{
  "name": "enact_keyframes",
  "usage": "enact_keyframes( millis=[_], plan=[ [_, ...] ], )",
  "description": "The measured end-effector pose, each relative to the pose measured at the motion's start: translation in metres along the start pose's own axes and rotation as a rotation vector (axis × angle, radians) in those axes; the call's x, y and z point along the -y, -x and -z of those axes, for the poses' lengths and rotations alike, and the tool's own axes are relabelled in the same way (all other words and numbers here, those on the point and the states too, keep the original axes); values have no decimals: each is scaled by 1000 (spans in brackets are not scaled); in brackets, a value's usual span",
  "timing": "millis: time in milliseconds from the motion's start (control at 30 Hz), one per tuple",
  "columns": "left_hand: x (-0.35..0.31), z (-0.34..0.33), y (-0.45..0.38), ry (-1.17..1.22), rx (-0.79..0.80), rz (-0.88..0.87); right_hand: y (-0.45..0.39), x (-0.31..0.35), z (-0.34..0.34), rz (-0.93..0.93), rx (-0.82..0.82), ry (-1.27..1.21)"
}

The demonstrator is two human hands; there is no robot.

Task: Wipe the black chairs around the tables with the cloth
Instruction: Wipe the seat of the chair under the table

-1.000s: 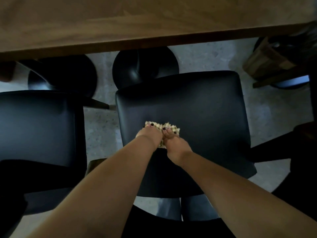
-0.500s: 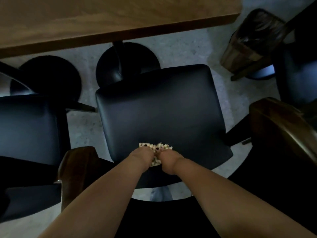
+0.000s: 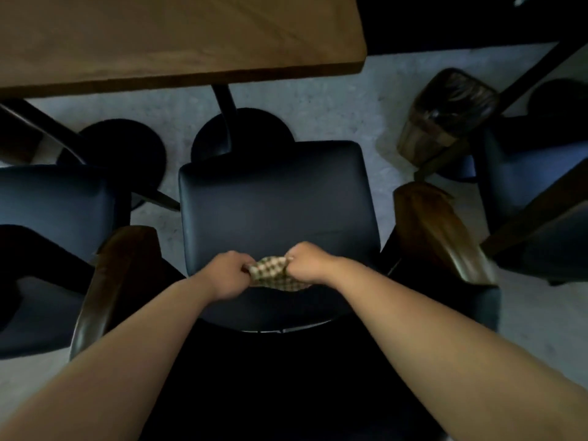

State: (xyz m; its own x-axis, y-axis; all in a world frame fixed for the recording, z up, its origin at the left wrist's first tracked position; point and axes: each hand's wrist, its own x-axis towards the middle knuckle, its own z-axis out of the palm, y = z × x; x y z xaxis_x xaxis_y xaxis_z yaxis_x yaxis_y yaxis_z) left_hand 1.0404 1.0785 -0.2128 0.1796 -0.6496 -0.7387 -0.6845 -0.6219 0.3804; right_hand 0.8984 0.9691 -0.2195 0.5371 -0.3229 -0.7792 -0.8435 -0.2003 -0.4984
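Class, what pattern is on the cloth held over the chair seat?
The cloth has a small check pattern in beige and brown, seen in the head view.

A single head-worn, wide-angle view is given, aimed steeply down and forward. The chair (image 3: 273, 202) seat is seen from close above, the table (image 3: 178, 36) edge lying at the top and the floor (image 3: 334, 100) between them.

This looks like a café or restaurant dining room. A long wooden table (image 3: 178, 36) on round black pedestal bases (image 3: 243, 132) has several matching black padded chairs (image 3: 273, 198) with wooden armrests (image 3: 442, 230) drawn up along its near edge, on a speckled grey floor (image 3: 334, 103).
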Motion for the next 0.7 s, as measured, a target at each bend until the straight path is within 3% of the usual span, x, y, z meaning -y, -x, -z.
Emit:
enact_keyframes(
  millis=[133,300,433,567,700],
  plan=[
    [-33,28,52,172,-198,-26,71,3,53,97,-151,-363],
    [-94,41,126,714,-387,-90,160,6,90,249,-305,-533],
    [-145,43,190,1044,-667,-210,240,23,103,367,-357,-640],
    [-181,48,246,1025,-938,-282,311,42,104,470,-299,-840],
    [-202,62,298,938,-1012,-420,366,64,103,517,-293,-1059]
  ],
)
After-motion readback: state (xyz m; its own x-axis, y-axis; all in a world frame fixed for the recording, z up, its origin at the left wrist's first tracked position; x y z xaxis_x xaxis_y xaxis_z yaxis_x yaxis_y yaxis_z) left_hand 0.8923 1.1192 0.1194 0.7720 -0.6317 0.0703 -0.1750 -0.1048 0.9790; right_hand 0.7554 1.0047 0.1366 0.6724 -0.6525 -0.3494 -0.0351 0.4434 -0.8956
